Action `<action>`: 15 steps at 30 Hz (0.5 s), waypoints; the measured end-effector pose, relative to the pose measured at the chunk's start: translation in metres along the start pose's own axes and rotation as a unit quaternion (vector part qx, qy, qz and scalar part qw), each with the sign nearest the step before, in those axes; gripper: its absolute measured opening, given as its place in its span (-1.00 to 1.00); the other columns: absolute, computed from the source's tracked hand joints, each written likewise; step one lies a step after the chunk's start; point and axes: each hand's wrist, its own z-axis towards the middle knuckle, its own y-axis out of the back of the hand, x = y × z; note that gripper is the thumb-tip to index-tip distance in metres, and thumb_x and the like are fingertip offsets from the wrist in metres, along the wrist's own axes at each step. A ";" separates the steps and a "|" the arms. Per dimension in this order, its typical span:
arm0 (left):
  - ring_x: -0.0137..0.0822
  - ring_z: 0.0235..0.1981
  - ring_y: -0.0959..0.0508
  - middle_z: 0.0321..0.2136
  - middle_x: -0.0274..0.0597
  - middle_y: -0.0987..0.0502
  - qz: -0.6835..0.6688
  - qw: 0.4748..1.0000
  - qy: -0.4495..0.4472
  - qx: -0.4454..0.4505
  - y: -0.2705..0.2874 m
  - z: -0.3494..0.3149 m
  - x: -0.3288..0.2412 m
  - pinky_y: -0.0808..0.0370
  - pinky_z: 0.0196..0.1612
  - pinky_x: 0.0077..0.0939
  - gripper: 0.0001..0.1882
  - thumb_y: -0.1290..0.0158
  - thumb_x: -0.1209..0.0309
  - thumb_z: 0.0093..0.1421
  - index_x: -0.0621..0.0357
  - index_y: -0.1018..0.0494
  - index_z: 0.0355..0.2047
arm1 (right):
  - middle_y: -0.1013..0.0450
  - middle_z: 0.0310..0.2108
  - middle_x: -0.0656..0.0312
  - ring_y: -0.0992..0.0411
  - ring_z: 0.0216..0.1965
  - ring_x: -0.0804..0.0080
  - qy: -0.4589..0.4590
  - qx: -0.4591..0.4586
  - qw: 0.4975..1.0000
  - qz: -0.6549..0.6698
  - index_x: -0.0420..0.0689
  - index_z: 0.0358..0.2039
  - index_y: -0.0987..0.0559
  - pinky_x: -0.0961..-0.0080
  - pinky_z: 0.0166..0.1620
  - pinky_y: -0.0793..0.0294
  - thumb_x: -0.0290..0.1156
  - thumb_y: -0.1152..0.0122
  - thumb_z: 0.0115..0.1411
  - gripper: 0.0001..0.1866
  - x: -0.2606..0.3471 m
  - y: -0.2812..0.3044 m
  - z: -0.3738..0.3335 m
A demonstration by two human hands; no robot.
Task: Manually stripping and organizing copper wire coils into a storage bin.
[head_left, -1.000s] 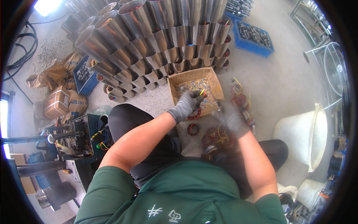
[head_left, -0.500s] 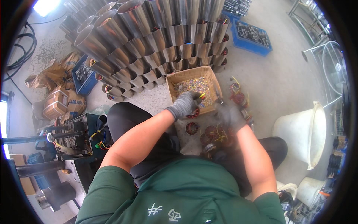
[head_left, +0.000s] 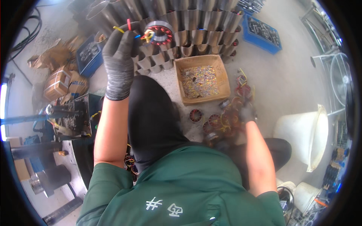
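My left hand (head_left: 118,62), in a grey knit glove, is raised at the upper left and closed on the wires of a motor stator (head_left: 164,33). The stator is a grey ring with red windings, and yellow, red and blue wire ends stick out by my fingers. Low on the right, my gloved right hand (head_left: 247,113) is smeared by motion beside a group of stators (head_left: 215,121) on the floor. Its fingers and anything in them cannot be made out. Another stator (head_left: 195,115) lies apart, just left of that group.
A cardboard box (head_left: 203,99) with many small coloured clippings stands ahead. Behind it rise stacked metal tubes (head_left: 196,37). Blue crates (head_left: 260,33) of metal parts stand to either side. A white tub (head_left: 299,130) is at right, a machine (head_left: 71,116) at left.
My left hand has swung up and left from the cardboard box, lifting the stator. My right hand has moved down and right, from the box's edge to the stators on the floor.
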 end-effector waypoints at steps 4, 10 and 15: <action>-0.57 -0.53 -0.41 -0.47 -0.33 -0.53 0.072 0.996 0.045 -0.032 0.049 -0.033 -0.018 -0.37 -0.41 -0.65 -0.74 -0.03 0.34 0.33 0.24 -0.52 -0.08 | -0.35 0.14 -0.19 -0.30 0.19 -0.13 0.006 0.138 0.978 -0.156 -0.07 0.23 -0.33 0.12 0.19 -0.29 0.12 0.18 0.28 -0.34 -0.050 -0.051 0.011; -0.57 -0.48 -0.42 -0.47 -0.41 -0.49 0.028 0.957 0.287 -0.007 0.146 -0.102 0.046 -0.38 -0.43 -0.63 -0.79 -0.10 0.35 0.30 0.25 -0.51 -0.16 | -0.37 0.14 -0.19 -0.39 0.14 -0.07 -0.023 0.123 0.985 -0.121 0.16 0.42 0.01 0.21 0.16 -0.34 -0.26 -0.02 0.23 -0.23 -0.077 -0.069 -0.005; -0.44 -0.48 -0.47 -0.45 -0.34 -0.51 0.081 0.892 0.441 -0.057 0.244 -0.195 0.110 -0.44 -0.40 -0.50 -0.80 -0.11 0.44 0.27 0.30 -0.51 -0.16 | -0.47 -0.01 -0.16 -0.44 0.03 -0.06 0.033 0.119 0.992 -0.040 0.00 0.35 -0.11 0.26 0.06 -0.39 -0.49 -0.04 0.18 -0.29 -0.115 -0.127 0.042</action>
